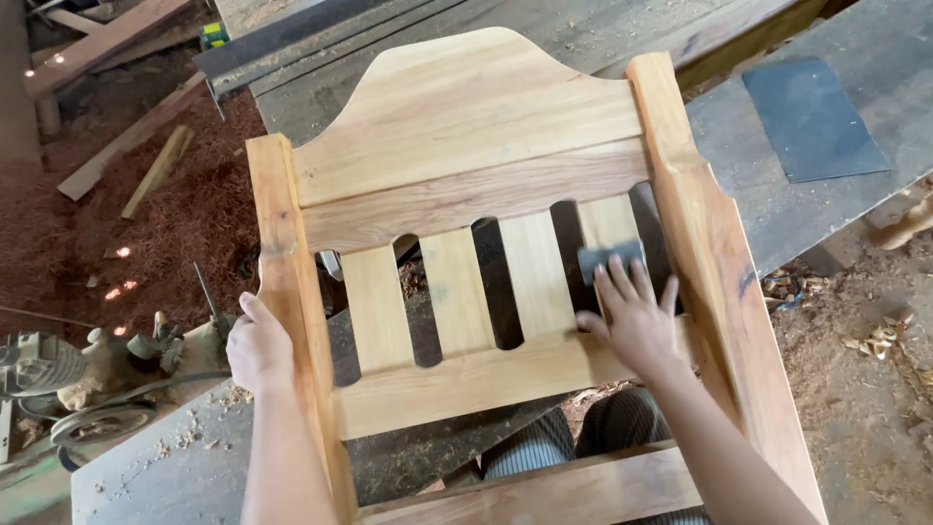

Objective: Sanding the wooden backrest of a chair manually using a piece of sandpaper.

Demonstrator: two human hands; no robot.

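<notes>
1. Wooden chair back [457, 126] is lying tilted across the middle of the view, curved top rail pointing away, resting over a grey workbench [739, 165]; unfinished pale wood, four flat slats between two cross rails.
2. Left hand [258, 345] is gripping the left post [282, 292] of the chair back from the outside; fingers are curling around the post edge, thumb sticking up along it; hand is closed on the post.
3. Right hand [632, 316] is lying flat, fingers spread and stretched out, pressing a small grey sandpaper piece [610, 259] against the rightmost slat [607, 228]; fingertips are sitting on the sandpaper, palm is resting over the lower cross rail [466, 379]; hand is open, not wrapping anything.
4. Bigger dark sandpaper sheet [812, 117] is lying flat on the workbench at upper right, well apart from both hands.
5. Power tool [39, 365] with a cable is sitting at lower left, near the left hand but not touching.
6. Reddish sawdust [185, 214] is covering the floor at left; loose planks [117, 146] are lying on it.
7. Striped trousers [583, 437] are showing under the chair back, between the lower rails.
</notes>
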